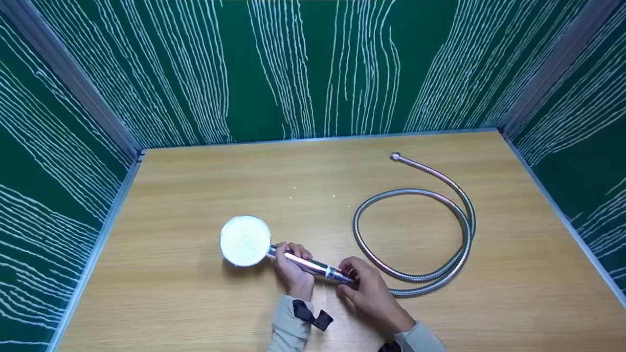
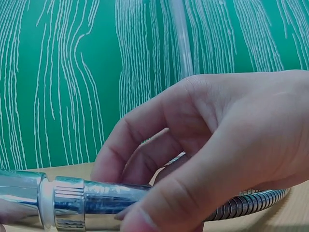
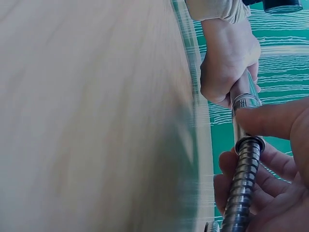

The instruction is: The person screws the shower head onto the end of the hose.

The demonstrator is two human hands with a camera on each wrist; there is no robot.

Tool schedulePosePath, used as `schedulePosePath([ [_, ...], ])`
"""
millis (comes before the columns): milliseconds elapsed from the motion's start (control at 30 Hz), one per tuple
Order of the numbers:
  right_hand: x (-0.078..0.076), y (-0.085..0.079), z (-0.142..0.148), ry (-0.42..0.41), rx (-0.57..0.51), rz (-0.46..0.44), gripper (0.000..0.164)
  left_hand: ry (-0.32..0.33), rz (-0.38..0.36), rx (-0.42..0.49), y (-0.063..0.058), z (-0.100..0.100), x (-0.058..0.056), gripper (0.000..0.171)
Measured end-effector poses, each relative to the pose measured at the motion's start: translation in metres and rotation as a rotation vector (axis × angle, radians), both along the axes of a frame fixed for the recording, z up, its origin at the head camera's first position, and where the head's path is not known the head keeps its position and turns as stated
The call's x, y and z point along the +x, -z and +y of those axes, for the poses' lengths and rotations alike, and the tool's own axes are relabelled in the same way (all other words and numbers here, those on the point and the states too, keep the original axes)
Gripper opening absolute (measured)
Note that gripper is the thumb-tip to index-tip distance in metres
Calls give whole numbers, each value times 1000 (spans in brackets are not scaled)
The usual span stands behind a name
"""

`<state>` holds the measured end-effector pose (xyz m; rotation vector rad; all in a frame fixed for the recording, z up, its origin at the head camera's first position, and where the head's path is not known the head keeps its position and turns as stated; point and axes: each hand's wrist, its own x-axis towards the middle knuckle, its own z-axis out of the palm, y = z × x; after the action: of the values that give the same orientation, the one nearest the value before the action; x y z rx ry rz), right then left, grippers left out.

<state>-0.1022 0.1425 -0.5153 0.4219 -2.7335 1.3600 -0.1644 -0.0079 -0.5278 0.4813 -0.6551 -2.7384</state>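
Observation:
A chrome hand shower with a round white face (image 1: 245, 241) lies tilted across the front of the table, face up. My left hand (image 1: 296, 276) grips its handle (image 1: 312, 265) just below the head. At the handle's lower end, past a white ring (image 2: 47, 203), my right hand (image 1: 369, 293) pinches the smooth metal connector (image 2: 106, 203) between thumb and fingers. A ribbed metal shower hose (image 3: 241, 183) runs out of that connector through the right hand. The joint inside the connector is hidden.
The rest of the hose (image 1: 415, 292) lies looped on the wooden table (image 1: 186, 186), its free end (image 1: 395, 156) towards the back. Small pale specks dot the table's middle. Green panels (image 1: 318, 68) with white streaks close in the back and both sides.

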Motion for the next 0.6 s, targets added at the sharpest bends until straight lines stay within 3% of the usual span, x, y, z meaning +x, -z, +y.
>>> schedulePosePath([
  [600, -5, 1, -1, 18, -22, -68, 25, -10, 25, 1, 2, -2, -4, 24],
])
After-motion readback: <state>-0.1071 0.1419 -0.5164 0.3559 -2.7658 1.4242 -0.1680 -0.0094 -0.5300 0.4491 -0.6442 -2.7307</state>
